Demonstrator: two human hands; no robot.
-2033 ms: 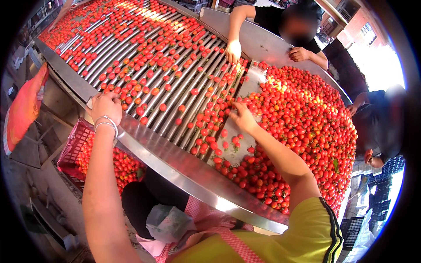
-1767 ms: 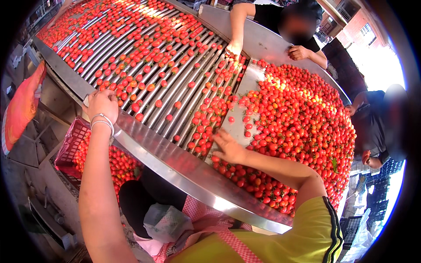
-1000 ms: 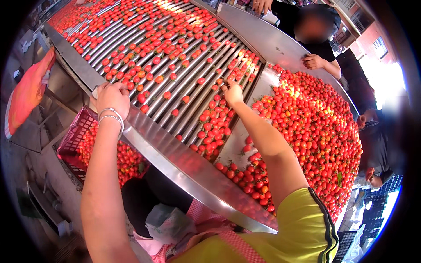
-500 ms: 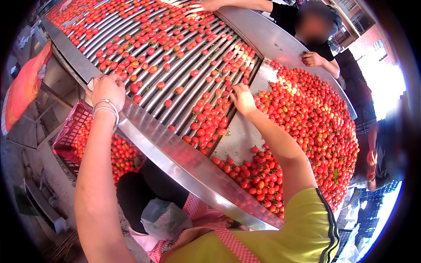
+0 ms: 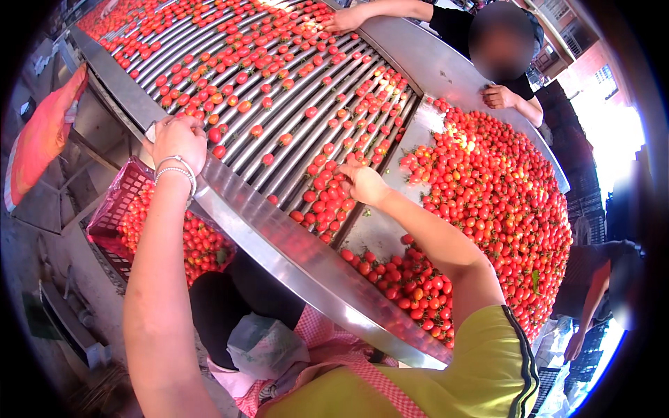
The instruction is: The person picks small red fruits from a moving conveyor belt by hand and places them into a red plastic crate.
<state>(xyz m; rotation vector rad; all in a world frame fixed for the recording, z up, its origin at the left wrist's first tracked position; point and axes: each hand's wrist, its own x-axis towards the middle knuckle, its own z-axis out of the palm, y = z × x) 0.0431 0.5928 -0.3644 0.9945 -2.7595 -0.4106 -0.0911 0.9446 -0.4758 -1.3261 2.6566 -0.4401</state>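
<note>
Tomatoes (image 5: 318, 207), head view: small, oval, glossy red, a few orange, loose on steel rollers (image 5: 279, 175) and clustered at their near right end. Change noted: our right hand (image 5: 357, 182) has moved left, off the bare strip of the metal plate (image 5: 373, 233) and onto the right edge of that cluster. For the sorting, we judge, this puts it among the roller fruit instead of beside the heap (image 5: 502, 216). Its fingers are half curled, moderately narrow; whether they grip a tomato we cannot tell.

Left hand (image 5: 180, 141): still on the near rim (image 5: 293, 258), fingers bent over the edge, tomatoes just beyond; how firmly it holds, we cannot tell. Bracelets (image 5: 175, 169) at its wrist, thin and beaded.

Far side: a co-worker's hand (image 5: 343, 21), shifted slightly right, reaches over the rollers.

Materials: rollers, smooth parallel bars; rim and plate, bright sheet metal, rim curved in this lens; heap, dense and rounded, green stems throughout, one leaf (image 5: 535, 280) on its right part. Near left, below the rim: a red crate (image 5: 115, 209), latticed plastic, with more tomatoes inside.
</note>
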